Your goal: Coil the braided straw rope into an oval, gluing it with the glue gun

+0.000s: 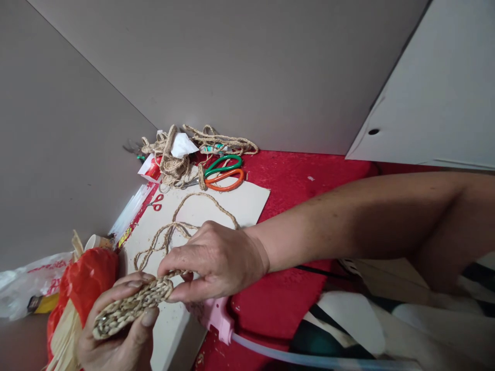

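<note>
A small oval piece woven from braided straw cord is held up at the lower left. My left hand is closed around it, thumb on the near side and fingers on the far side. My right hand pinches the piece's right end, where the cord joins it, between thumb and fingers. From there a loose length of braided cord loops over the white board behind my hands. The right fingertips partly cover that end.
Scissors with green and orange handles lie by a heap of cord at the back. Small red-handled scissors rest on the board. A pink glue gun sits below my right wrist. A red bag stands left.
</note>
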The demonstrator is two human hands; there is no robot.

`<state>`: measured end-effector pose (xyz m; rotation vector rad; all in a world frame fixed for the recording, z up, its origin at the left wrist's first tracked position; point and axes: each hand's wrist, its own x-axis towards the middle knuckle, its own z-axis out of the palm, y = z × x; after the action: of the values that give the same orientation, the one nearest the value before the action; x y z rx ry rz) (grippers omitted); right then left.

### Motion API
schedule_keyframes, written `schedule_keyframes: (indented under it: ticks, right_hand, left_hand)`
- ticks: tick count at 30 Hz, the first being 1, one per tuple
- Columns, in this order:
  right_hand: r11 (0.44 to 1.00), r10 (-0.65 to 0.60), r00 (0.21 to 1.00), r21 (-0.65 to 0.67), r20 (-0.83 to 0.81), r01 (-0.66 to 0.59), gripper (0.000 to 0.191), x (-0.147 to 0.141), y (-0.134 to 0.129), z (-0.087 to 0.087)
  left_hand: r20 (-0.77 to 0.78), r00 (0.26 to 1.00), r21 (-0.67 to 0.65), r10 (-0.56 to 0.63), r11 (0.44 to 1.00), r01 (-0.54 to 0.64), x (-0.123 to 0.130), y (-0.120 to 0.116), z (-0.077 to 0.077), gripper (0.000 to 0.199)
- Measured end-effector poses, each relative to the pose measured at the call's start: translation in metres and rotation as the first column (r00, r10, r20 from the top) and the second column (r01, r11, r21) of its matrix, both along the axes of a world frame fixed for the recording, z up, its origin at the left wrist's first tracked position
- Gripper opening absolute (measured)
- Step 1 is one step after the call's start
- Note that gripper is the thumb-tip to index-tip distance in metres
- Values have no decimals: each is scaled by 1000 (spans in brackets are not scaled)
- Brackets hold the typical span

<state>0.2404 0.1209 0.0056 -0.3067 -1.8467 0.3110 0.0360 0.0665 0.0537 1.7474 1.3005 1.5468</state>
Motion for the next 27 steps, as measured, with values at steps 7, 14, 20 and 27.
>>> schedule_keyframes:
  ticks: [7,14,20,27]
  right_hand:
    - [981,-114,989,146,-97,127,25,-1,3,-3]
    - [964,-169,978,187,-122,189,22,-5,8,-8]
    - [995,-97,995,10,-24,98,23,-7,11,-11]
    - [994,-16,999,-105,33,20,25,-9,5,-9]
  left_hand:
    - [141,988,-161,66,986,-43,14,0,-2,41]
    - [205,977,-265,59,964,-3,22,11,-10,35]
    - [241,969,-269,52,963,16,21,17,-8,38]
    - [317,948,-323,20,942,88,28,4,-10,45]
